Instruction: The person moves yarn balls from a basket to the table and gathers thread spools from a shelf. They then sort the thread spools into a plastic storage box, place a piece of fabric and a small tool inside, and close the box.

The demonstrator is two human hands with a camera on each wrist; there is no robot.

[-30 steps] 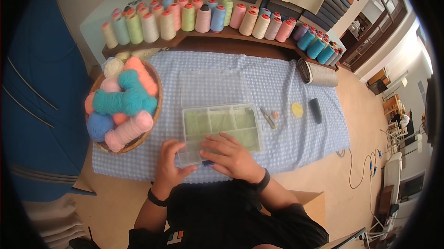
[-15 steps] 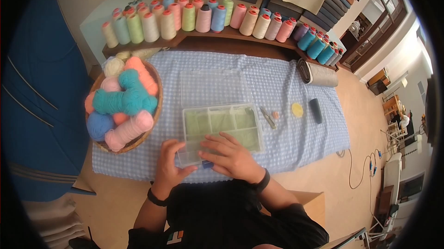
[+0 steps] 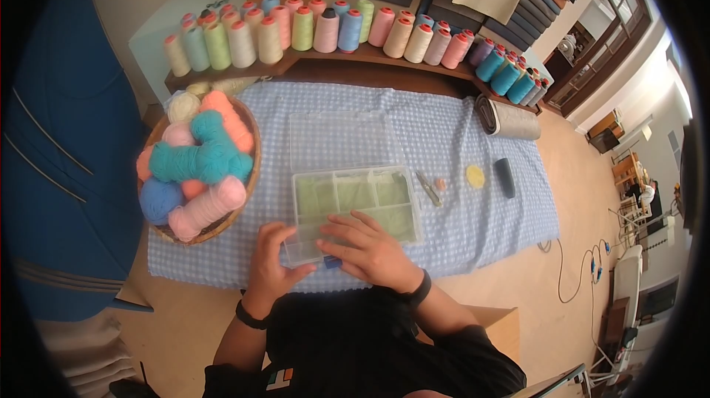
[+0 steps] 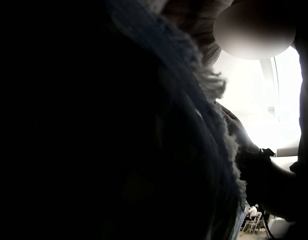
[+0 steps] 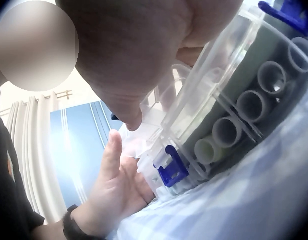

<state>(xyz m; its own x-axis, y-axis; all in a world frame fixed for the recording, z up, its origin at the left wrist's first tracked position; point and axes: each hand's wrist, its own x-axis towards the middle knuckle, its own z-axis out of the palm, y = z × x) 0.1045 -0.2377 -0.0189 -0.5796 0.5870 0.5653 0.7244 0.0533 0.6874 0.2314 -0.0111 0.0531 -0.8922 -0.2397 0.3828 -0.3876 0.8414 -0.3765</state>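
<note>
A clear compartment box (image 3: 303,248) with green contents lies on the checked cloth, its transparent lid (image 3: 340,137) spread out behind it. At its front left corner my left hand (image 3: 272,265) rests with the thumb apart from the fingers. My right hand (image 3: 376,256) reaches over the front side, fingers extended, beside a blue latch (image 3: 332,262). Seen from the right wrist, round clear tubes (image 5: 226,131) stand in the box near another view of a blue latch (image 5: 173,169), and the left hand (image 5: 119,192) lies against the box's end. The left wrist view is mostly dark.
A basket of yarn (image 3: 255,154) stands at the left. Right of the box lie small snips (image 3: 429,189), a yellow disc (image 3: 475,175) and a dark grey object (image 3: 504,177). Thread cones (image 3: 302,28) line the shelf behind; a fabric roll (image 3: 510,117) lies at the back right.
The blue latch shows more plainly beside my right hand, whose fingers have shifted very slightly. My left hand and the box have kept their places.
</note>
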